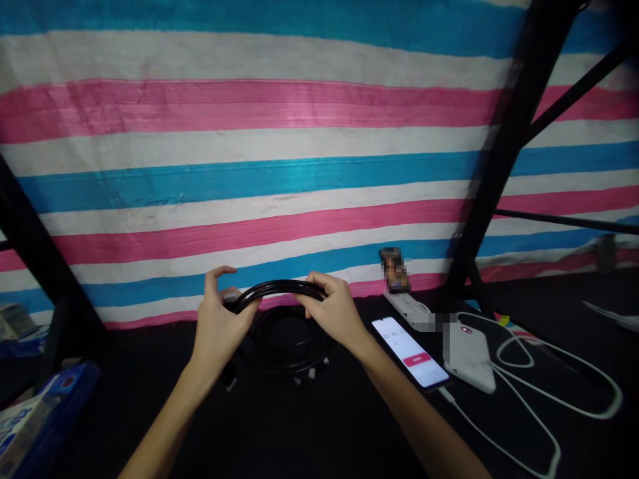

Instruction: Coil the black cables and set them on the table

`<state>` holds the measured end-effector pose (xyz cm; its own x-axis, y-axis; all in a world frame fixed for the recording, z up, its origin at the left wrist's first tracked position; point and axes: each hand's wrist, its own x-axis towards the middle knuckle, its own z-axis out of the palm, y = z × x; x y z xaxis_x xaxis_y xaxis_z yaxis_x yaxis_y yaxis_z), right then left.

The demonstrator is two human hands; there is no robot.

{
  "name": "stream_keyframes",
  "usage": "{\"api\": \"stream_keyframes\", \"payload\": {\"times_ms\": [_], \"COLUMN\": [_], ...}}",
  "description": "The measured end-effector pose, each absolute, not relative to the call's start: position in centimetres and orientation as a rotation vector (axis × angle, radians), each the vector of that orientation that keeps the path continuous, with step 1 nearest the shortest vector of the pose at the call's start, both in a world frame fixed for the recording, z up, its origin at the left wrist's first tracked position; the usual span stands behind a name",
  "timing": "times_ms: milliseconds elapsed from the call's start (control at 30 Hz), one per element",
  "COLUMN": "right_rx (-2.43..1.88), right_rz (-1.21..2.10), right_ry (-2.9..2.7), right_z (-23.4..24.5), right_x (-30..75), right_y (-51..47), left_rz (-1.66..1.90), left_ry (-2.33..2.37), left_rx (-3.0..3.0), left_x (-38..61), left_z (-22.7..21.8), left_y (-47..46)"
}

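Observation:
A bundle of black cable (279,289) arches between my two hands above a dark table. My left hand (219,319) pinches its left end, thumb and index finger raised around it. My right hand (332,306) grips the right end with fingers curled over the strands. Below the hands the rest of the black cable coil (292,346) hangs or lies on the table, with a few small light connector ends (312,374) showing near its lower edge.
A lit smartphone (412,351) lies right of my right hand, beside a white power bank (469,349) with looping white cables (559,392). A striped pink, blue and white tarp (299,166) hangs behind. Black metal frame bars (499,153) stand right. A blue box (44,416) sits lower left.

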<state>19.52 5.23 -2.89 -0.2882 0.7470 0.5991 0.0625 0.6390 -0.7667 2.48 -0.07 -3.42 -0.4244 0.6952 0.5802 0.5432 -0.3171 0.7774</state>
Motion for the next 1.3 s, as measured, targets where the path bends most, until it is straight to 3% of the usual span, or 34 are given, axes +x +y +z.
{"api": "stream_keyframes", "payload": {"times_ms": [267,567,800,933,1133,1300], "right_rx": [-0.533,-0.539,-0.576,-0.572,-0.561,-0.692], "right_rz": [1.038,1.163,1.26,1.117,0.975,1.125], "right_ry": [-1.354,-1.183,-1.513,-1.719,-1.892,-1.754], "right_z": [-2.4,-2.9,-2.5,-2.6,-2.4,-3.4], "right_x": [20.3,20.4,20.6,20.6,20.2,19.6], "right_y": [5.5,7.0,7.1,7.0,6.0,7.5], "left_rz": [1.809,1.299,1.419,1.524,1.287,1.568], "left_ry": [1.446,1.42,1.302,1.292,1.188,1.085], "left_rx": [1.342,1.329,1.184,1.297,1.314,1.014], "left_x": [2.1,1.4,1.2,1.5,3.2,2.9], "left_z": [-3.8,-3.0,-3.4,-3.5,-3.9,-4.3], "left_y": [1.2,0.0,0.8,0.8,0.1,1.3]}}
